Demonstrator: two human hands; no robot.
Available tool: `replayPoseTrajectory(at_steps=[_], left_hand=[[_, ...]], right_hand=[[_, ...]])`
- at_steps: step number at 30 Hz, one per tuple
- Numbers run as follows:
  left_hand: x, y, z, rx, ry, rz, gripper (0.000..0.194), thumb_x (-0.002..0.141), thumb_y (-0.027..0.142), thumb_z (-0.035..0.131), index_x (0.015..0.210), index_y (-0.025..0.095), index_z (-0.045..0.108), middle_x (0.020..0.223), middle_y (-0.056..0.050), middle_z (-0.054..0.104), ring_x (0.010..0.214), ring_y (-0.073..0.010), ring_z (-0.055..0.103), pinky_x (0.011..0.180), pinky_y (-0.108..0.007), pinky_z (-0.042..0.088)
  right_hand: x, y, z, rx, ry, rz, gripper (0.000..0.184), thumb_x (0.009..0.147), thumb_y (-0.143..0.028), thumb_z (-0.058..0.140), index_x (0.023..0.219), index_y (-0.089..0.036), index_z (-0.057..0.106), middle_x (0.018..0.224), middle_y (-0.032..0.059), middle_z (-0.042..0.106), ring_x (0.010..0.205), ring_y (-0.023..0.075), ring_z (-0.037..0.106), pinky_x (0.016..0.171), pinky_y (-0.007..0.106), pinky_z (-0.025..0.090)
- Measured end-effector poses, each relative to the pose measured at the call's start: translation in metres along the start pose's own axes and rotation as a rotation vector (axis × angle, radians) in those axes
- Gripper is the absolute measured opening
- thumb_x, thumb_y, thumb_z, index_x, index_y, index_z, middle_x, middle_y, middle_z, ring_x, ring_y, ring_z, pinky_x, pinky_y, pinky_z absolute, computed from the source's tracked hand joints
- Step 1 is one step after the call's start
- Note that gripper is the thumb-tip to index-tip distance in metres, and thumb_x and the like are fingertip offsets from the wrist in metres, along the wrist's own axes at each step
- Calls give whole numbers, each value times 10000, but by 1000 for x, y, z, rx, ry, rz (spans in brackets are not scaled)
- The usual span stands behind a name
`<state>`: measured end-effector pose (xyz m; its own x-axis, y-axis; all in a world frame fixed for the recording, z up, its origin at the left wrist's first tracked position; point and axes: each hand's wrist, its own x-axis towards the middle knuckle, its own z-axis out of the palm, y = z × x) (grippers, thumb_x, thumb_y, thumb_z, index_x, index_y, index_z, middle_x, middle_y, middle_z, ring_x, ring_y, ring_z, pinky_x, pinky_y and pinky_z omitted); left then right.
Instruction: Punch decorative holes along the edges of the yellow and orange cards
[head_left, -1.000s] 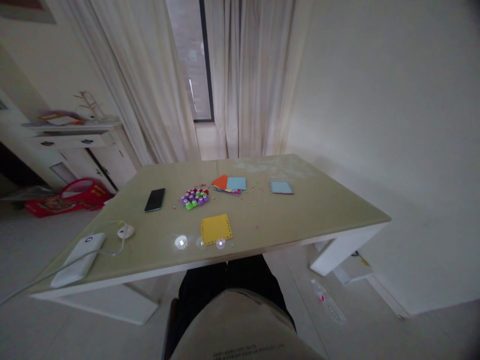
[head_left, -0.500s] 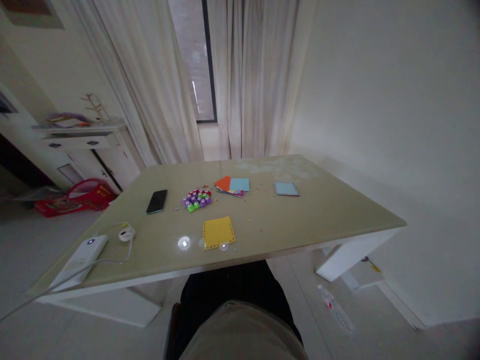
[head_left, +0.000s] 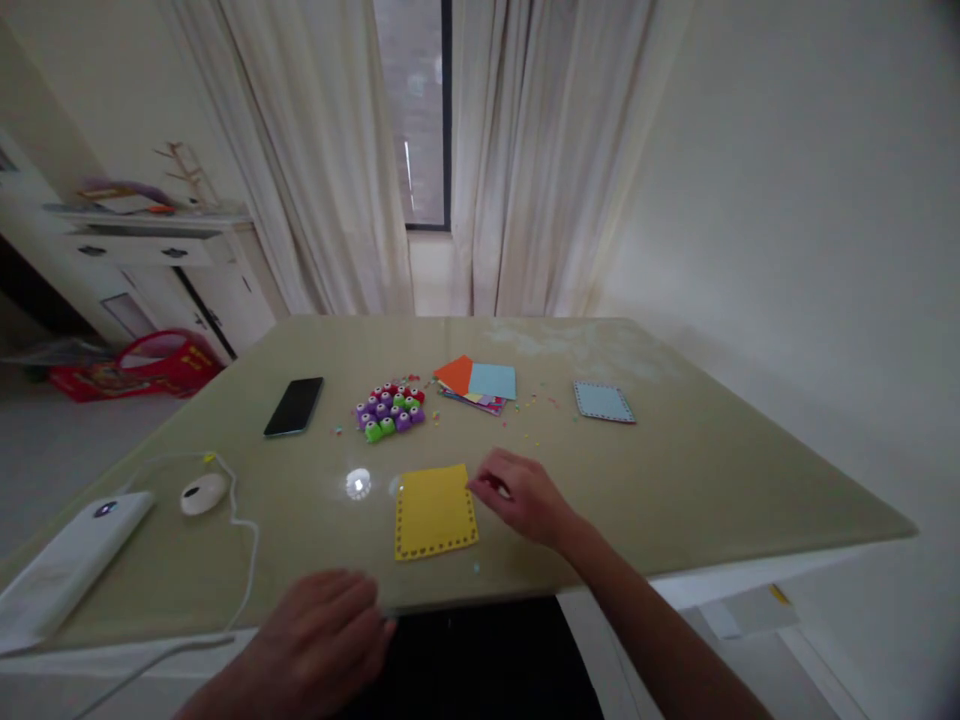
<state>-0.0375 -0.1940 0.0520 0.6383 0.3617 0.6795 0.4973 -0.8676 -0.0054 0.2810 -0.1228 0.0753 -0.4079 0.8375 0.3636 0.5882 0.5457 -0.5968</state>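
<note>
A yellow square card (head_left: 436, 510) lies near the table's front edge, with small holes punched along its left, bottom and right sides. My right hand (head_left: 521, 497) is at the card's upper right edge, fingers curled in a pinch. A small dark red and white spot shows between those fingers, too small to name. My left hand (head_left: 315, 635), blurred, hovers at the table's front edge, lower left of the card; its fingers are bent and together, and its palm is hidden. Beyond the card sits a cluster of purple, green and red craft punches (head_left: 390, 408).
Orange and light blue paper sheets (head_left: 491, 380) lie stacked farther back. A light blue card with a punched border (head_left: 604, 401) is at the right. On the left are a black phone (head_left: 294, 406), a white power bank (head_left: 75, 560), a cable and a round white gadget (head_left: 202, 494). Paper bits are scattered about.
Both hands have come into view from below, the right one reaching to the yellow card. My view has moved closer to the table. The things on it look unmoved.
</note>
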Motion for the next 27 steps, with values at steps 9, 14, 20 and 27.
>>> replayPoseTrajectory(at_steps=[9, 14, 20, 27], left_hand=[[116, -134, 121, 128, -199, -515, 182, 1013, 274, 572, 1106, 210, 714, 1121, -134, 708, 1080, -332, 645, 951, -465, 492], [93, -158, 122, 238, -202, -706, 400, 1021, 452, 600, 1341, 213, 620, 1337, -156, 651, 1226, -388, 570, 1041, -538, 436], [82, -167, 119, 325, -350, -794, 498, 990, 597, 610, 1263, 183, 654, 1349, -183, 624, 1186, -427, 549, 947, -560, 454], [77, -168, 114, 278, -383, -732, 305, 998, 459, 618, 1168, 255, 768, 1381, -139, 625, 1189, -427, 538, 940, -581, 456]], right_hand=[[95, 74, 66, 327, 283, 311, 258, 1046, -417, 581, 1060, -189, 701, 876, 33, 658, 764, 185, 573, 710, 300, 441], [91, 88, 66, 464, 276, 477, 272, 1015, -444, 598, 1040, -192, 698, 746, -20, 558, 668, 160, 501, 613, 282, 366], [94, 82, 72, 473, 257, 529, 275, 999, -460, 613, 960, -197, 680, 697, -26, 530, 613, 150, 462, 566, 284, 334], [90, 83, 65, 568, 197, 555, 297, 984, -491, 630, 994, -201, 694, 721, -12, 539, 618, 152, 448, 538, 271, 341]])
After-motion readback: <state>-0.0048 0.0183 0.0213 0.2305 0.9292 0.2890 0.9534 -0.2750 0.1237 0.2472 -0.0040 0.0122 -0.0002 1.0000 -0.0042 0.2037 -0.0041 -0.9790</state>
